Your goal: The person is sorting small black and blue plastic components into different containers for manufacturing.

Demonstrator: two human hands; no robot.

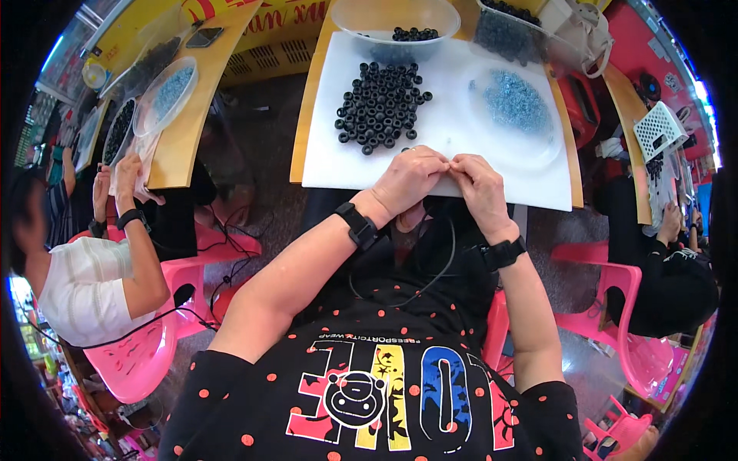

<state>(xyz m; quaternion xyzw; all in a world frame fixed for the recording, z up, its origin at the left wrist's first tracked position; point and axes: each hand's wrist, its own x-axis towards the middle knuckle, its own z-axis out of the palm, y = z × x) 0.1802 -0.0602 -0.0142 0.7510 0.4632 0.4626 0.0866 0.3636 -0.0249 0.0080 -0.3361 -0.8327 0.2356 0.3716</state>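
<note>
My left hand [407, 178] and my right hand [480, 187] meet fingertip to fingertip at the near edge of a white board [327, 167]. Both are closed in a pinch. Whatever lies between the fingers is too small to make out. Just beyond my left hand, a loose pile of round black beads [378, 107] with holes is spread over the board, and a few strays sit close to my fingers. Farther off to the right, small clear-blue beads [513, 101] lie in a shallow transparent dish [538, 157].
A clear tub [361, 44] with some black beads stands at the board's far edge. Right of it are another bead-filled box [511, 34] and a beige bag [576, 34]. People in pink chairs [134, 361] work at wooden tables on both sides. Cables hang at left.
</note>
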